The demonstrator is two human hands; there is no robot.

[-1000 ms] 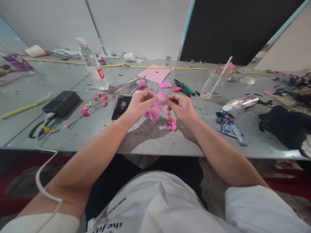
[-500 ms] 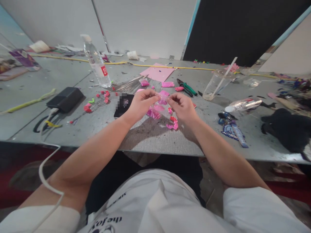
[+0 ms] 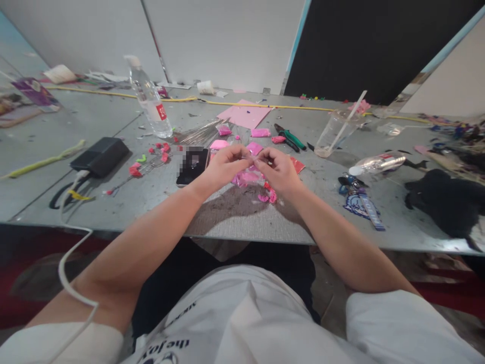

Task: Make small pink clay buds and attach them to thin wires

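Since half a second ago I see both hands have drawn closer together, so the fingertips now nearly meet above the table, where before there was a gap with the clear bag stretched between them. My left hand [image 3: 223,169] is curled, thumb and forefinger pinched on the top edge of a small clear plastic bag [image 3: 248,174] that holds bright pink pieces; my right hand [image 3: 278,169] is curled the same way and pinches the same edge from the right. The bag hangs just under the fingertips, low over the grey table [image 3: 235,217], near its front edge and about the middle of the scene. Right beneath my right hand lies a small heap of pink and red bits [image 3: 267,194]. Just left of my left hand lies a black phone [image 3: 193,164], and further left a black power bank [image 3: 100,155] with a white cable [image 3: 66,263] running off the near edge. Far left stands a clear water bottle [image 3: 149,103], tilted in the view. Beyond my hands lie a pink paper sheet [image 3: 244,115] and green-handled pliers [image 3: 290,137]; to the right stands a clear plastic cup [image 3: 335,131] with a straw, and a bunch of keys [image 3: 350,183] lies nearer.
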